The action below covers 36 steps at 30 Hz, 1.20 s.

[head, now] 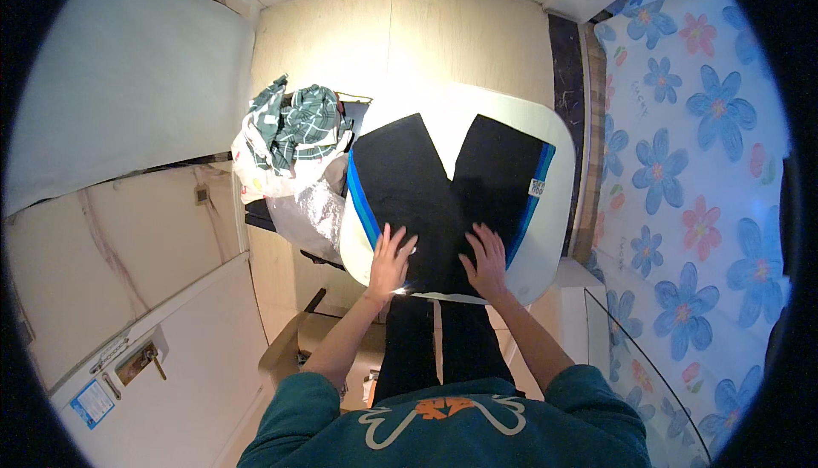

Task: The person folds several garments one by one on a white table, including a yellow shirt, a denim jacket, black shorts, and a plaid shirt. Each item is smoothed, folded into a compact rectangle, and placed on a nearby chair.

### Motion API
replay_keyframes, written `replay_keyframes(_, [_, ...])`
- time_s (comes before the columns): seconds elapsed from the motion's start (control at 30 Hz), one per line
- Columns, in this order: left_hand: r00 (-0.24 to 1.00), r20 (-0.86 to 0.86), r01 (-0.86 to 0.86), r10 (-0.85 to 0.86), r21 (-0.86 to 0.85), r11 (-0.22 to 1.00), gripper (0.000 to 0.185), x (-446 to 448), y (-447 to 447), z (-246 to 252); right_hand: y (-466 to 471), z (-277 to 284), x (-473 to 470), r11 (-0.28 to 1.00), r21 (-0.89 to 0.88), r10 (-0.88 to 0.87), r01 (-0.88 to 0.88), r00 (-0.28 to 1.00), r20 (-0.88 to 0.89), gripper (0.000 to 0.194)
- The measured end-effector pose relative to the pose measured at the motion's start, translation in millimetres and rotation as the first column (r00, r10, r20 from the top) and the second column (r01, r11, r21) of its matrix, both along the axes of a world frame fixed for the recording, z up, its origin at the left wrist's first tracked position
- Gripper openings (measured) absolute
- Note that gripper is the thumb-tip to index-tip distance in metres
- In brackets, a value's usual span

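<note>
A pair of black shorts (422, 193) with blue side stripes lies spread out on a white table (555, 212) with rounded corners, its two legs pointing away from me. A small white patch with writing (537, 187) sits on the right leg's stripe. My left hand (390, 263) rests flat with its fingers apart on the left side of the shorts, near the edge closest to me. My right hand (484, 263) lies on the right side, its fingers spread on the black cloth. Neither hand grips the fabric.
Left of the table, green plaid clothing (310, 119) is heaped on a clear plastic bag (313, 212) and other cloth. A chair (281, 346) stands below. A flowered sheet (690, 180) covers the area at right. A white door (172, 366) with a handle is at lower left.
</note>
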<state>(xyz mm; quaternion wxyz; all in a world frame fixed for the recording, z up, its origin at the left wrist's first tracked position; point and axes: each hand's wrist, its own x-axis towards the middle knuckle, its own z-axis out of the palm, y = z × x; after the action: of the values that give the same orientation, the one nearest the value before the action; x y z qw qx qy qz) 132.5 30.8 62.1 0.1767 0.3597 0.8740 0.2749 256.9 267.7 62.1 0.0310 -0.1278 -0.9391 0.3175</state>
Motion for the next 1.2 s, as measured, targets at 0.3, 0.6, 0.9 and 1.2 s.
replay_keyframes(0.3, [0.991,-0.134,-0.051,0.008,-0.322,0.945,0.07,-41.2,63.7,-49.1,71.3,-63.8,-98.3,0.891,0.427,0.018,-0.153,0.953,0.303,0.063])
replay_keyframes(0.6, [0.983,-0.185,-0.056,-0.004,-0.321,0.945,0.071,-35.8,58.7,-61.9,160.7,-91.3,-119.5,0.805,0.553,-0.28,0.217,0.96,0.031,0.059])
replay_keyframes(0.9, [0.975,-0.222,-0.064,-0.005,-0.299,0.952,0.069,-33.5,56.1,-67.2,158.9,-88.9,-118.0,0.792,0.572,-0.301,0.216,0.952,0.058,0.06])
replay_keyframes(1.2, [0.98,-0.199,-0.061,0.014,-0.234,0.97,0.064,-33.3,53.2,-67.3,159.8,-89.7,-118.3,0.787,0.573,-0.271,0.227,0.963,-0.01,0.059])
